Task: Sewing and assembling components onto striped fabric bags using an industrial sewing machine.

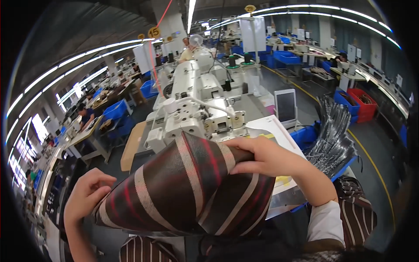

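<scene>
A large dark brown, leather-like piece with beige and red stripes (166, 187) is raised and folded in front of me. My right hand (266, 159) grips its upper right edge, thumb on the near side and fingers over the top. By the piece's left end is my left hand (87, 196), its fingers loosely curled and the thumb apart from them. Nothing shows between those fingers; whether the palm touches the edge I cannot tell. Just beyond the piece stands a white industrial sewing machine (192, 115); the piece hides its near lower part.
Right of the machine are a white board (279, 135) and a tablet-like screen (286, 107). A dark, shiny stringy bundle (331, 131) fills a blue bin beside me. More striped material (355, 209) hangs at my right. Blue crates (286, 57) and a red crate (364, 105) stand farther off.
</scene>
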Available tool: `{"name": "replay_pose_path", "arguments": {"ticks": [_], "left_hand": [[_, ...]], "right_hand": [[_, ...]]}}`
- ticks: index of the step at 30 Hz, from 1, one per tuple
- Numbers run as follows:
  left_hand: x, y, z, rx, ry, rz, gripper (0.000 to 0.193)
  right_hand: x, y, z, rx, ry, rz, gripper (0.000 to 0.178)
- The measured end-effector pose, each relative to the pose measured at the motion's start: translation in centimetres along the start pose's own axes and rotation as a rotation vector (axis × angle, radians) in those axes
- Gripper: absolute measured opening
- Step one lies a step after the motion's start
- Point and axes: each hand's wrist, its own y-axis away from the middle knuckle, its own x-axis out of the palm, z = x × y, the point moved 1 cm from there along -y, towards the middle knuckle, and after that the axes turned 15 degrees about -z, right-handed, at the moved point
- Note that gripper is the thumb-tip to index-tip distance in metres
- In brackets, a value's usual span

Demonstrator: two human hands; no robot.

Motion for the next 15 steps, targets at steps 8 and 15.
{"name": "replay_pose_path", "arguments": {"ticks": [8, 15], "left_hand": [[7.9, 0.1, -8.6, 0.510, 0.231, -0.188, 0.069], [12.3, 1.2, -6.3, 0.347, -0.294, 0.071, 0.065]], "right_hand": [[-6.0, 2.4, 0.0, 0.114, 0.225, -0.021, 0.055], [-7.2, 3.1, 1.4, 0.183, 0.188, 0.052, 0.056]]}}
